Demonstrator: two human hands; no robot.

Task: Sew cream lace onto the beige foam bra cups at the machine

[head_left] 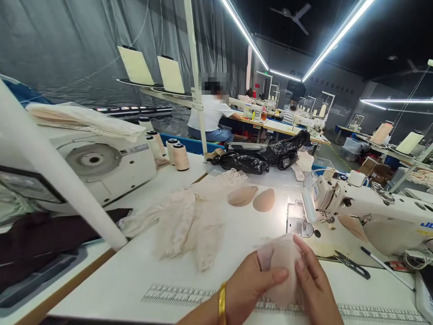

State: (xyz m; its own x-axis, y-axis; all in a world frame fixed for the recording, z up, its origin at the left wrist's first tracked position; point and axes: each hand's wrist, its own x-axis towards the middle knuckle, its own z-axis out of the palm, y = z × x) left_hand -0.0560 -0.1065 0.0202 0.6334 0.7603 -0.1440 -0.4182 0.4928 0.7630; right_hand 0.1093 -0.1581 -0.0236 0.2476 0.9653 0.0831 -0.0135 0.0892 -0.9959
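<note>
Two hands: both are closed on one sheer pale cloth piece (283, 284); the left hand (250, 282) presses its thumb across the front, and the right hand (314, 280) grips the right edge with bent fingers.
Cloth piece: held above the near part of the white surface (111, 289), over the ruler strip (182, 293) (its outline is somewhat blurred).
Grey tray: at the lower left, the tray (47, 280) has dark cloth (40, 241) lying in and across it.
Black plastic bag: crumpled at the far edge of the surface, the bag (243, 161) hides whatever it may hold.
Clear plastic bin: the bin (352, 145) stands in the background at right, its contents too small to tell, near a cardboard box (375, 171).
Teardrop pads: a beige overlapping group (241, 196) lies just beside a single pad (264, 200).
Lacy cloth: a cream heap (189, 221) is spread left of the hands.
Sewing machine: its lamp-lit head (324, 194) stands beyond the hands; black thread snips (353, 265) and a pen (385, 267) lie in front.
</note>
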